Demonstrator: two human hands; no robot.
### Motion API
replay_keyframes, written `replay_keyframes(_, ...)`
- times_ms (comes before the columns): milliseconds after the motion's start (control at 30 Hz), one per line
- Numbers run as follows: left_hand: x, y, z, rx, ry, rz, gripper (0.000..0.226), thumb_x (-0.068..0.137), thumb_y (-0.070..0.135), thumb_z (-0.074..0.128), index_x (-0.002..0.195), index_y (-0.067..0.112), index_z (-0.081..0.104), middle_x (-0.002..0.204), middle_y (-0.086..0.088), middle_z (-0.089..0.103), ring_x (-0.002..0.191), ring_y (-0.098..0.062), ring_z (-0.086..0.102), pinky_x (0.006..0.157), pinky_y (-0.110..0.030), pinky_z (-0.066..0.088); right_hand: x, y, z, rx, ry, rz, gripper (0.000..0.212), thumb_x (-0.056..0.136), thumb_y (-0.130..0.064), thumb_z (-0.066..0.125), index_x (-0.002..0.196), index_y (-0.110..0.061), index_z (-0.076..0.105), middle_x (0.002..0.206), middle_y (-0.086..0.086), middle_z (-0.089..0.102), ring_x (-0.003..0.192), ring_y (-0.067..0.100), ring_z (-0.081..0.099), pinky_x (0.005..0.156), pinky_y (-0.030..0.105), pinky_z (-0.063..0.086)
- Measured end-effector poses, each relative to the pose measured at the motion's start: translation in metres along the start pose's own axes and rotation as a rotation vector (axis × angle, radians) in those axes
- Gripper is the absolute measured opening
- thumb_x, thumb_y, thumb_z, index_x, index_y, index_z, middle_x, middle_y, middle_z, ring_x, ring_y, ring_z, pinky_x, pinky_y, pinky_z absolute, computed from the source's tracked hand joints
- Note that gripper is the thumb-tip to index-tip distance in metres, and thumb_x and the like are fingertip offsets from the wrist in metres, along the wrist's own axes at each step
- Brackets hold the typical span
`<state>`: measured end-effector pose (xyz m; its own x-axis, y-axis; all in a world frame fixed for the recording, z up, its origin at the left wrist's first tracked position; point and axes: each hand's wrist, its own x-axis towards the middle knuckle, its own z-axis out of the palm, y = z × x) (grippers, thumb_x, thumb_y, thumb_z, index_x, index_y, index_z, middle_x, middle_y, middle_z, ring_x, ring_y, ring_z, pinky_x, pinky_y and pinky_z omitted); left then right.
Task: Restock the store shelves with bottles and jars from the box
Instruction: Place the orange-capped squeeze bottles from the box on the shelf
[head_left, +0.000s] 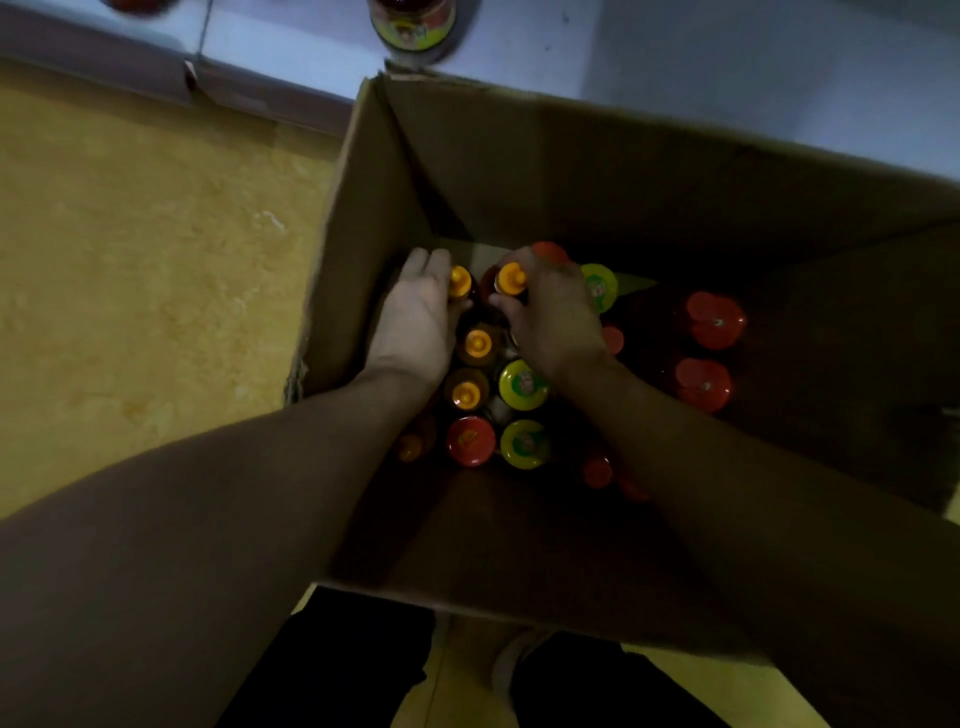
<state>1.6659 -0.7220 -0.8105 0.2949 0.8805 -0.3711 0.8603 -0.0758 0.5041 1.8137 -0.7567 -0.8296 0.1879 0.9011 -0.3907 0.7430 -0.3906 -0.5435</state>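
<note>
Cardboard box (597, 156) on a yellow floor holds upright bottles. Both forearms reach down into it. Left hand (418, 312), fingers fairly straight, rests against one orange-capped bottle (460, 283); right hand (553, 314) curls around a neighbouring orange-capped bottle (510, 279).

Floor (130, 249) — yellow-ochre, mottled, glossy; fills the left side of the view and shows again in narrow strips at the lower edge. Baseboard strip (171, 83) — dull purple-brown, running diagonally along the floor's upper margin. Trousers (332, 670) — black, at the bottom centre. Shoe (514, 670) — pale, partly hidden, seen between the dark trouser legs on the yellow floor.
</note>
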Motion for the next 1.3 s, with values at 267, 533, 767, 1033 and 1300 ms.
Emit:
replay_keyframes(267, -0.044, 0.078, -0.110, -0.011, -0.045, 0.083, 0.033, 0.103, 0.030, 0.059, 0.128, 0.012, 0.047, 0.120, -0.013, 0.065, 0.112, -0.032, 0.063, 0.091, -0.047, 0.054, -0.071, -0.057, -0.133, 0.123, 0.080, 0.039, 0.040, 0.101, -0.026, 0.067, 0.137, -0.021, 0.052, 0.115, 0.005, 0.059, 0.110, 0.024, 0.056, 0.085, 0.030, 0.042)
replay_keyframes(533, -0.101, 0.190, -0.255, -0.122, -0.049, 0.154, 0.031, 0.099, 0.032, 0.068, 0.119, 0.012, 0.055, 0.115, -0.011, 0.067, 0.108, -0.028, 0.062, 0.083, -0.033, 0.047, -0.159, -0.140, -0.301, 0.193, 0.209, 0.089, 0.042, 0.100, -0.029, 0.068, 0.135, -0.018, 0.046, 0.115, 0.006, 0.066, 0.103, 0.020, 0.063, 0.082, 0.033, 0.051)
replay_keyframes(767, -0.167, 0.305, -0.378, -0.169, -0.046, 0.252, 0.036, 0.097, 0.036, 0.070, 0.124, 0.015, 0.059, 0.112, 0.000, 0.068, 0.098, -0.015, 0.064, 0.072, -0.013, 0.044, -0.241, -0.200, -0.442, 0.198, 0.310, 0.108, 0.036, 0.098, -0.038, 0.069, 0.127, -0.022, 0.053, 0.113, 0.006, 0.067, 0.101, 0.026, 0.066, 0.086, 0.048, 0.058)
replay_keyframes(1033, -0.217, 0.411, -0.489, -0.146, 0.043, 0.461, 0.037, 0.092, 0.052, 0.070, 0.114, 0.024, 0.059, 0.106, 0.002, 0.073, 0.099, -0.021, 0.069, 0.081, -0.045, 0.058, -0.301, -0.265, -0.582, 0.135, 0.419, -0.092, 0.035, 0.096, -0.044, 0.069, 0.123, -0.026, 0.057, 0.104, 0.002, 0.063, 0.098, 0.023, 0.060, 0.084, 0.044, 0.053)
replay_keyframes(1300, -0.270, 0.493, -0.593, -0.124, 0.173, 0.599, 0.031, 0.094, 0.049, 0.070, 0.106, 0.022, 0.059, 0.100, 0.008, 0.071, 0.089, -0.013, 0.068, 0.076, -0.043, 0.056, -0.348, -0.325, -0.700, 0.126, 0.519, -0.291, 0.035, 0.095, -0.042, 0.071, 0.125, -0.026, 0.062, 0.103, -0.001, 0.065, 0.101, 0.021, 0.059, 0.087, 0.044, 0.053)
